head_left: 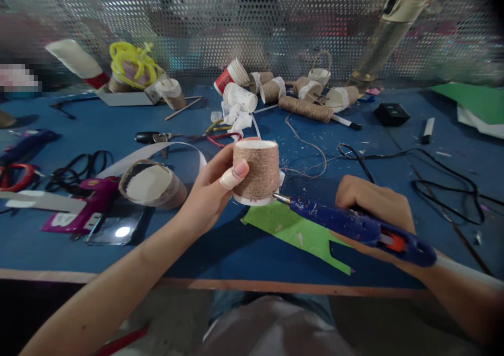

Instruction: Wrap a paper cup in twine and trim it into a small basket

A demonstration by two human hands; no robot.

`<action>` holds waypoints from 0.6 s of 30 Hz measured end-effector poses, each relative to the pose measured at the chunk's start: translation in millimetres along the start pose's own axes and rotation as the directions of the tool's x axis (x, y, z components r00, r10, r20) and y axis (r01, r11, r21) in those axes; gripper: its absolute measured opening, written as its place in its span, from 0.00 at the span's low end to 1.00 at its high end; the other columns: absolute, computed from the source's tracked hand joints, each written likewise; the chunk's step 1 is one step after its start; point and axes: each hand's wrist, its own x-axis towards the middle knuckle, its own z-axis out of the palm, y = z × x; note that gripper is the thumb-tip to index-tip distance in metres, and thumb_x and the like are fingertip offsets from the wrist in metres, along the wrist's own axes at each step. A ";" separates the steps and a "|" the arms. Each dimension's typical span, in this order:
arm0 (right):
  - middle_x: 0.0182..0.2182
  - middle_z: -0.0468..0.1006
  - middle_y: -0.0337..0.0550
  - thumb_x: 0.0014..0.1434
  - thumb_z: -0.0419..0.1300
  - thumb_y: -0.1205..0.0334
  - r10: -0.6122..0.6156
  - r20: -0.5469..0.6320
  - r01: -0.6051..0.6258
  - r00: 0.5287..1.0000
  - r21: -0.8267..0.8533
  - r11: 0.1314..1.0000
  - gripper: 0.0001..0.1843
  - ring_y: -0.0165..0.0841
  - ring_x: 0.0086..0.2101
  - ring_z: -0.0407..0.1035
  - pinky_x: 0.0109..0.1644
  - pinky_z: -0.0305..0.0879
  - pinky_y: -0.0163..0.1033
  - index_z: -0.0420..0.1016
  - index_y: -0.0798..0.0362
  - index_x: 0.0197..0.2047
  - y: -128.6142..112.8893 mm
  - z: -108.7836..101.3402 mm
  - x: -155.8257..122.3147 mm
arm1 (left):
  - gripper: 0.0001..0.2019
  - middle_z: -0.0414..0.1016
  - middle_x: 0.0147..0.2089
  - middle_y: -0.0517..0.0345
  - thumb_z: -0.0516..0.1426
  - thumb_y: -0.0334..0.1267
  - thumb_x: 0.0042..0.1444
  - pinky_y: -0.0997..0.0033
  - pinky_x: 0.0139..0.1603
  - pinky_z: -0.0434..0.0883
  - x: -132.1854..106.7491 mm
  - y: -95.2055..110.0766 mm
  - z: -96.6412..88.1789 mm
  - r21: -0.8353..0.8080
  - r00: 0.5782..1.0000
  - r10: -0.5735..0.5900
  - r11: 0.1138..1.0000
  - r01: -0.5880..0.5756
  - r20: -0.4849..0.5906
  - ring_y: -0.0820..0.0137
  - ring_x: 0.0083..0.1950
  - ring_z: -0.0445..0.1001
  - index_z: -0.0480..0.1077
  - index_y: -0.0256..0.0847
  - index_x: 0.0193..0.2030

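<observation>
My left hand (214, 188) is closed around a paper cup (258, 169) wound in brown twine, holding it above the table; a white band shows bare along its lower edge. In my right hand (374, 203) is a blue hot glue gun (334, 219), gripped with its metal nozzle touching or almost touching the cup's lower right edge. Under the cup and gun lies a cut piece of green paper (295, 230). A loose strand of twine (321, 172) curls on the table behind, running from a twine roll (305, 109).
At left lie a purple glue gun (96, 201), a phone (118, 227) and a twine-rimmed cup (153, 185). Scissors (224, 136), stacked paper cups (232, 75) and several wrapped cups (273, 88) sit farther back. A black cord (444, 156) loops at right. A perforated metal screen (236, 30) borders the back.
</observation>
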 end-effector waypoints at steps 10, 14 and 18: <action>0.27 0.63 0.34 0.56 0.60 0.72 0.012 -0.002 -0.011 1.000 0.005 1.000 0.11 0.27 0.26 0.62 0.30 0.54 0.37 0.61 0.49 0.32 3.8 -1.5 -1.8 | 0.18 0.79 0.57 0.51 0.61 0.48 0.63 0.58 0.63 0.73 -1.6 1.0 0.0 -0.025 1.000 -0.020 1.000 0.020 -0.018 0.55 0.63 0.74 0.77 0.45 0.57; 0.28 0.64 0.35 0.58 0.60 0.70 0.003 0.019 -0.003 1.000 -0.015 1.000 0.11 0.29 0.27 0.62 0.31 0.54 0.38 0.61 0.48 0.33 1.7 -2.4 -1.9 | 0.20 0.78 0.59 0.51 0.63 0.49 0.62 0.59 0.62 0.73 -1.5 2.3 2.3 0.004 0.999 -0.036 0.999 0.036 -0.020 0.55 0.64 0.72 0.77 0.45 0.57; 0.29 0.64 0.36 0.60 0.60 0.68 -0.037 0.064 0.041 0.997 -0.056 0.998 0.10 0.29 0.28 0.64 0.30 0.54 0.38 0.60 0.47 0.35 1.5 -3.6 -2.2 | 0.23 0.76 0.61 0.51 0.63 0.49 0.61 0.61 0.61 0.72 -1.6 3.3 1.9 0.015 0.996 -0.079 0.997 0.080 -0.037 0.55 0.64 0.72 0.73 0.45 0.61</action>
